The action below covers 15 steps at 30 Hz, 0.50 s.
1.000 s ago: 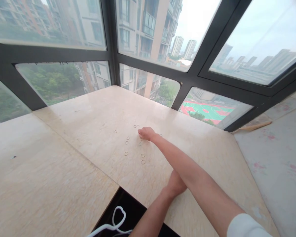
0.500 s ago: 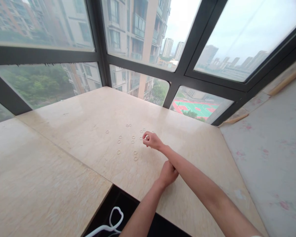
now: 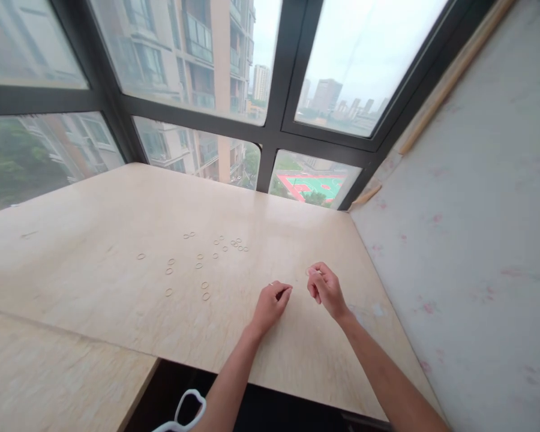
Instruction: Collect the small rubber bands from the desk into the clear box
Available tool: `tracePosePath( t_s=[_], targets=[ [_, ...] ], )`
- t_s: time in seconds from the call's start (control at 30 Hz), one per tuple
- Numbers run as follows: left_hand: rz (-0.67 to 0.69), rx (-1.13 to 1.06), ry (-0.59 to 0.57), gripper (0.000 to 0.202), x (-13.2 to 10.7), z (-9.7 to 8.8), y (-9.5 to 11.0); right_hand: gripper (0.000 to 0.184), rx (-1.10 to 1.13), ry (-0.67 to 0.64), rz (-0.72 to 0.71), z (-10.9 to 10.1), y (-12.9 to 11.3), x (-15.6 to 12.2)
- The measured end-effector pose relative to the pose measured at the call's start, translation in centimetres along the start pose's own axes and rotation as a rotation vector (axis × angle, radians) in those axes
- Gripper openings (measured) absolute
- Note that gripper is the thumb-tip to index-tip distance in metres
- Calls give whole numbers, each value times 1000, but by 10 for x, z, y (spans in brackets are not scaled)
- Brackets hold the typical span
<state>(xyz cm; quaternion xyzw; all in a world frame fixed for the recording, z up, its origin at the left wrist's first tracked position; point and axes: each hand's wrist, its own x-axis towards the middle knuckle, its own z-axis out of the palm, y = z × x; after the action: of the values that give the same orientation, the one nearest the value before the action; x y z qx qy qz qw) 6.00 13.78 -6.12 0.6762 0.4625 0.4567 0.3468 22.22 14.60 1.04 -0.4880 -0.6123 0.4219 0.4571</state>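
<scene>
Several small thin rings [image 3: 206, 296] lie scattered flat on the pale marbled counter [image 3: 153, 336], left of both hands. Some of them overlap in a cluster. My right hand [image 3: 327, 289] is closed in a pinch above the counter's right part, with a thin ring [image 3: 308, 272] showing at its fingertips. To its left, my left hand [image 3: 271, 305] rests low near the surface, fingers curled and pressed together. A small pale bit shows at its knuckles; what the fingers hold, if anything, is too small to make out.
Dark-framed windows [image 3: 274, 126] border the counter at the back. A flower-patterned wall [image 3: 459, 258] rises on the right. Below the counter's front edge is a dark recess [image 3: 270, 408] with a white looped cable [image 3: 200, 408].
My right hand has moved right, away from the scattered rings, uncovering several of them. My left hand, earlier partly behind the right forearm, now shows fully. The camera view has turned right.
</scene>
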Motion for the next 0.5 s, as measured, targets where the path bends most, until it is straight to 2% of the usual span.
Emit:
tracePosePath(
  t_s=[0.1,0.23,0.33,0.43,0.5],
  targets=[
    [0,24,-6,24,0,0,-1,28,-54,141,39,-32,7,-29],
    [11,41,-13,25,1,0,-1,31,-339,398,9,-65,18,-63],
    [14,52,-12,25,2,-1,1,35,-528,572,-35,-83,25,-76],
    [0,50,3,25,2,-3,4,39,-669,646,-67,-96,31,-81],
    [-18,49,10,25,2,-3,6,42,-743,638,-68,-100,34,-83]
  ],
)
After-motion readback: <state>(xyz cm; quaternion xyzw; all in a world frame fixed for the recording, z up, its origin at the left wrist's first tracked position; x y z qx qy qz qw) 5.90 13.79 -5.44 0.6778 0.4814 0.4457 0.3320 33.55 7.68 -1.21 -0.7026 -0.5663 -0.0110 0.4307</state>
